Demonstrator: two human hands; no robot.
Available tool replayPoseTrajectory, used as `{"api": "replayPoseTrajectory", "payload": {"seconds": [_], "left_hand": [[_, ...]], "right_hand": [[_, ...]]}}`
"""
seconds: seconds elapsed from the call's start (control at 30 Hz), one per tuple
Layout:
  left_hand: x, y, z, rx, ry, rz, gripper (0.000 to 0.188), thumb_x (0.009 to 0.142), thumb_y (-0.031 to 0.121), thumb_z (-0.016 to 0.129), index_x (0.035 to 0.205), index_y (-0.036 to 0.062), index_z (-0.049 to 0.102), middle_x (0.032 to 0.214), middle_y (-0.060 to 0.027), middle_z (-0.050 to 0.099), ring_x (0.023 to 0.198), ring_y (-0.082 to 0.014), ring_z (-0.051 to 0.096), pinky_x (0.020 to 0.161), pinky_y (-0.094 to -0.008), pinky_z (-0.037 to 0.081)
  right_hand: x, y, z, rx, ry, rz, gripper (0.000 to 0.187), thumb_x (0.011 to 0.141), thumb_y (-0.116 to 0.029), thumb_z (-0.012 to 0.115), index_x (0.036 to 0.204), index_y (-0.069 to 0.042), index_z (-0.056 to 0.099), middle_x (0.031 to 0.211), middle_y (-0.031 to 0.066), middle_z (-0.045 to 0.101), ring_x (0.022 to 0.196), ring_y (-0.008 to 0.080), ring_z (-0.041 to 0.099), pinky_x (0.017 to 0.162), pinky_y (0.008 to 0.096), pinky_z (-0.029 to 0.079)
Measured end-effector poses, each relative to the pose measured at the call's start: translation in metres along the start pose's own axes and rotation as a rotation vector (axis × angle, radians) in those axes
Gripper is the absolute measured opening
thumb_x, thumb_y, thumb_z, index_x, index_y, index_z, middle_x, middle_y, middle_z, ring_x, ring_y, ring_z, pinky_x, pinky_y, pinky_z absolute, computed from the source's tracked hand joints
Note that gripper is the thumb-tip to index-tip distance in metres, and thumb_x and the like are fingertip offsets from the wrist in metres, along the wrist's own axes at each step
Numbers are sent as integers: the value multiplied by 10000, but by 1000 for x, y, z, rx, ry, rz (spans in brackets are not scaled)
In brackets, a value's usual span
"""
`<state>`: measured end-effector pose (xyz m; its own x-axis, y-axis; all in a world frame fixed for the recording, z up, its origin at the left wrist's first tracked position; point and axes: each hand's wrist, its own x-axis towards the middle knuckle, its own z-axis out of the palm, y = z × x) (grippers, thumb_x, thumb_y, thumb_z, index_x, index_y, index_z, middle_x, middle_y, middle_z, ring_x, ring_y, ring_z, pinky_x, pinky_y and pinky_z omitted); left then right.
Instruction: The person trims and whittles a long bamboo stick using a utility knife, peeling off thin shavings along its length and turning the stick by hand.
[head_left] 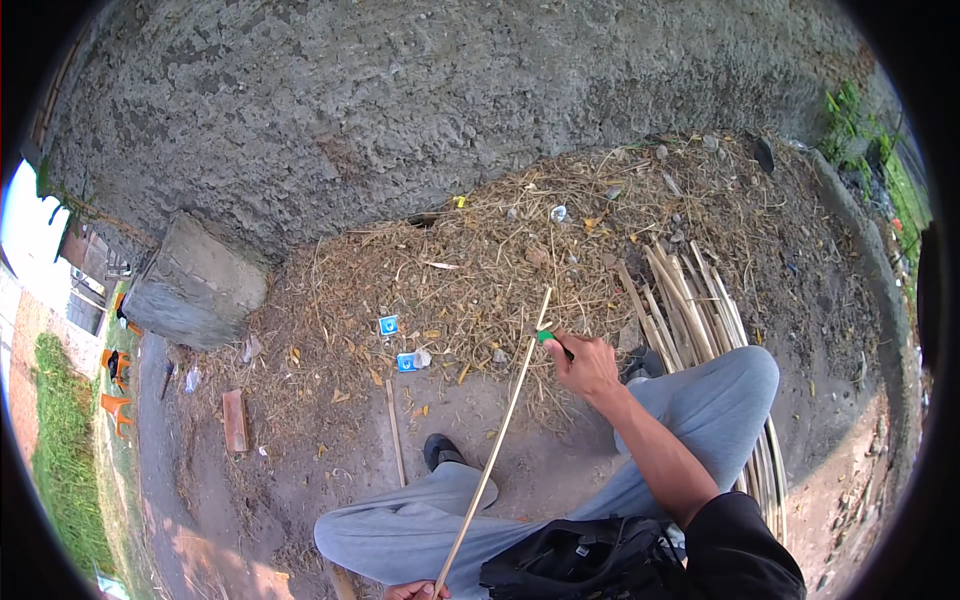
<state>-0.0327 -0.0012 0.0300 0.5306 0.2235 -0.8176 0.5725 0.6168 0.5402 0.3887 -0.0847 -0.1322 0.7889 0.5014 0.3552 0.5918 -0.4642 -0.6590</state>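
A long, thin bamboo strip [494, 445] slants up and away from my lap over the ground. My left hand [408, 591], partly cut off by the lower edge, is closed round the strip's near end. My right hand [583, 365] grips a small knife [546, 337] with a green and black handle, held against the strip near its far end. The blade is too small to make out. Beyond my right knee lies a bundle of split bamboo strips [690, 305], which continues behind my leg.
A rough grey wall [420, 100] rises ahead, with a concrete block [200, 285] at its left. Dry shavings [480, 260] cover the ground, with blue packets [388, 325] among them. A brick [235, 420] and a loose stick [395, 430] lie left. Orange chairs [117, 412] stand far left.
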Motion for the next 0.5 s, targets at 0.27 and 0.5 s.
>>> {"api": "replayPoseTrajectory", "payload": {"seconds": [0.27,0.5], "left_hand": [[-24,-14,-5,8,56,14,229,1017,271,507,962,68,598,596,46,416,457,-57,370,387,-204,261],[-33,-14,-6,-32,-1,17,226,1006,272,527,983,61,606,601,46,417,457,-54,366,389,-200,251]], "right_hand": [[4,10,0,-25,-49,112,268,933,-355,586,979,-118,702,589,143,623,543,358,626,500,475,485],[-1,11,8,-32,-54,102,289,933,-388,582,952,-133,716,594,145,627,560,367,630,520,478,493]]}}
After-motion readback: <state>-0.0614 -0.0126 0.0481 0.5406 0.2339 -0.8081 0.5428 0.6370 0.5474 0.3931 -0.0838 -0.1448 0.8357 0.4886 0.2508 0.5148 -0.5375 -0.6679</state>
